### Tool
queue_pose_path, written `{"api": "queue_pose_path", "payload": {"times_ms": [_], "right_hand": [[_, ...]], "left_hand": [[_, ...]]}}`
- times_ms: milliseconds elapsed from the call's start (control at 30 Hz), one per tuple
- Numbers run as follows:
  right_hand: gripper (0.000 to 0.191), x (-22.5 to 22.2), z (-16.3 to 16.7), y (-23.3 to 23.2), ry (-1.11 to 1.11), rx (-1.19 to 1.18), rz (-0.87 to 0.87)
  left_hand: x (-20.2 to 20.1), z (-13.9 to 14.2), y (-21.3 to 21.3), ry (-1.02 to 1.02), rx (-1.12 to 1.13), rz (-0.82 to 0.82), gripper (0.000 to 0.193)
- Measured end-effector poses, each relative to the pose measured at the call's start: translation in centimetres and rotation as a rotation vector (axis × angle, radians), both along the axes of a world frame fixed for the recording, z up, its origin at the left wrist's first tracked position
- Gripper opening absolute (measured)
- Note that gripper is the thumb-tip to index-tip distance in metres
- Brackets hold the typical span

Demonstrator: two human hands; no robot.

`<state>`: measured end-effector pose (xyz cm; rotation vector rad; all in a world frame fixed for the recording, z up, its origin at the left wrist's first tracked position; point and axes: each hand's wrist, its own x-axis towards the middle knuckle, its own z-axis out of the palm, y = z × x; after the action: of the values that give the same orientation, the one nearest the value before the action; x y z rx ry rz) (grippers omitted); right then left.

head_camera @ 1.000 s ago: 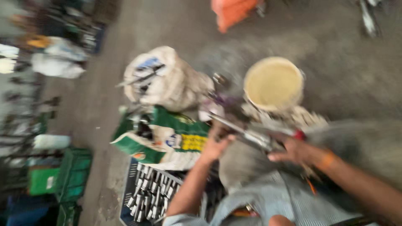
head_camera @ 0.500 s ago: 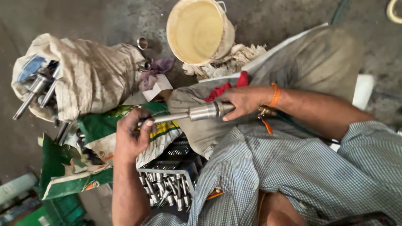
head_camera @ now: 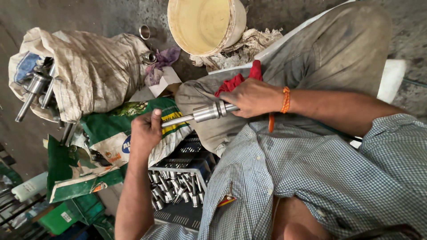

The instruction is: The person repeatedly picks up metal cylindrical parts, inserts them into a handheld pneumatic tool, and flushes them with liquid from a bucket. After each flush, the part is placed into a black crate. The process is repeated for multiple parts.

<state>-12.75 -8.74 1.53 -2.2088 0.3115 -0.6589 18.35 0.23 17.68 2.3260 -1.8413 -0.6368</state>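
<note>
A long steel shaft [head_camera: 201, 114] with a thicker collared middle lies across my lap. My left hand [head_camera: 145, 133] is closed around its thin end. My right hand [head_camera: 250, 98] grips its thick end, with an orange thread band on that wrist. A red cloth [head_camera: 240, 79] is tucked under my right hand on my knee. Below the shaft, a dark crate [head_camera: 187, 156] holds several short steel pieces standing on end.
A woven sack [head_camera: 89, 71] full of steel shafts lies at the left. A green and white bag [head_camera: 106, 142] is spread beside the crate. A cream bucket [head_camera: 205, 23] stands at the top with rags by it. Green crates [head_camera: 66, 215] sit at the bottom left.
The view has swung and settled on my lap. Both hands keep hold of the shaft, which now sits nearly level between them.
</note>
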Motion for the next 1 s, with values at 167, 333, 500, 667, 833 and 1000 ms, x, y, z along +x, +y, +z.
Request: {"api": "queue_pose_path", "payload": {"times_ms": [167, 333, 500, 667, 833, 1000], "right_hand": [[0.036, 0.0, -0.4, -0.1, 0.054, 0.016, 0.022], [0.038, 0.1, -0.3, -0.4, 0.128, 0.069, 0.072], [0.045, -0.1, -0.3, -0.5, 0.127, 0.050, 0.052], [0.036, 0.3, -0.1, -1.1, 0.175, 0.323, 0.154], [0.047, 0.4, 0.7, -1.5, 0.194, 0.391, 0.162], [0.039, 0.2, 1.0, -1.6, 0.260, 0.376, 0.151]], "left_hand": [[1.3, 0.0, 0.4, 0.121, 0.153, 0.085, 0.051], [3.3, 2.3, 1.1, 0.404, 0.328, 0.176, 0.037], [3.2, 1.3, 1.9, 0.465, 0.345, 0.209, 0.041], [1.0, 2.1, 1.0, 0.656, 0.060, 0.111, 0.015], [1.4, 4.0, 0.0, 0.841, 0.085, -0.040, 0.025], [3.9, 1.9, 0.3, 0.536, 0.259, 0.140, 0.035]]}}
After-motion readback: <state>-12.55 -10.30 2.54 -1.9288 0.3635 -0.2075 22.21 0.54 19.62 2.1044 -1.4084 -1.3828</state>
